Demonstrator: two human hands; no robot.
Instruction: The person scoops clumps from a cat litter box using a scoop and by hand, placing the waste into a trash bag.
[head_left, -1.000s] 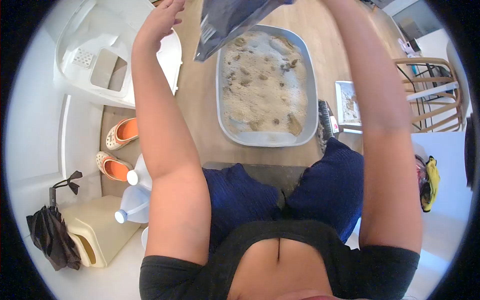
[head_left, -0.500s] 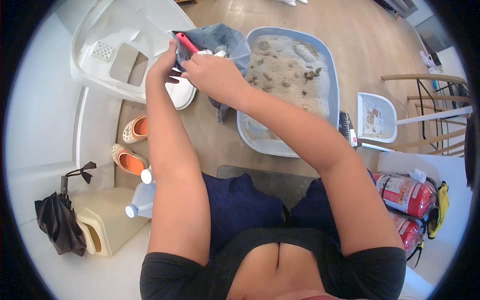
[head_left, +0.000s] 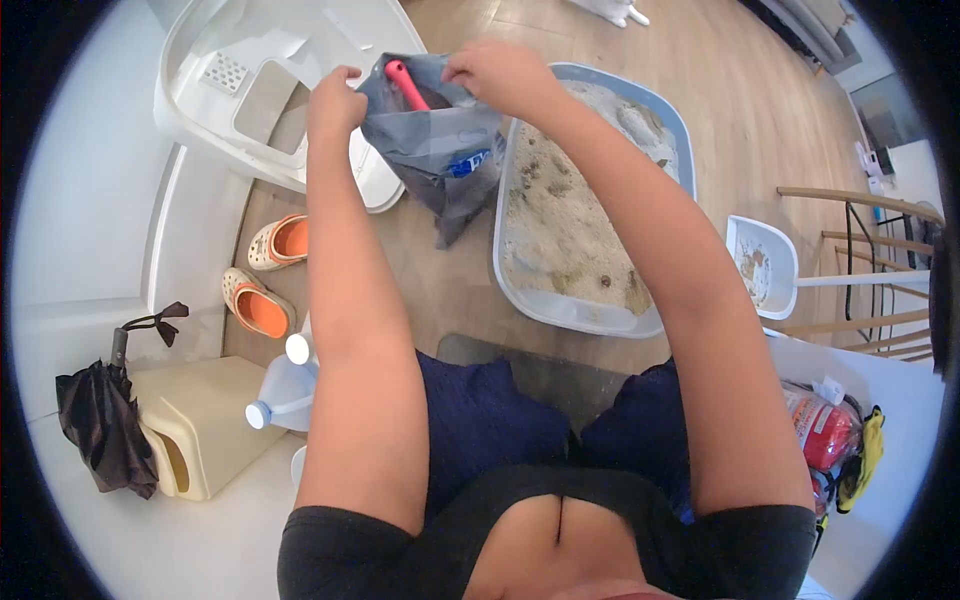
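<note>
A grey plastic bag (head_left: 430, 150) hangs between my hands, its mouth stretched wide. My left hand (head_left: 337, 103) pinches the bag's left rim. My right hand (head_left: 500, 80) grips the rim on the right. From inside the bag a red handle (head_left: 405, 85) sticks up; whatever it belongs to is hidden by the bag. Just right of the bag, a grey litter box (head_left: 680, 130) stands on the floor, holding sandy litter (head_left: 570, 210) with dark clumps. My right forearm passes over it.
A white litter box hood (head_left: 185, 100) leans at the upper left. Orange-lined clogs (head_left: 262, 312), plastic jugs (head_left: 285, 390), a beige bin (head_left: 215, 420) and a folded umbrella (head_left: 105, 430) line the left. On the right are a dustpan (head_left: 765, 265), a wooden chair (head_left: 860, 205) and red fire extinguishers (head_left: 825, 430).
My right hand has moved from over the bag's mouth to its right rim. The bag now hangs more open, with its printed front showing. The view has shifted slightly.
</note>
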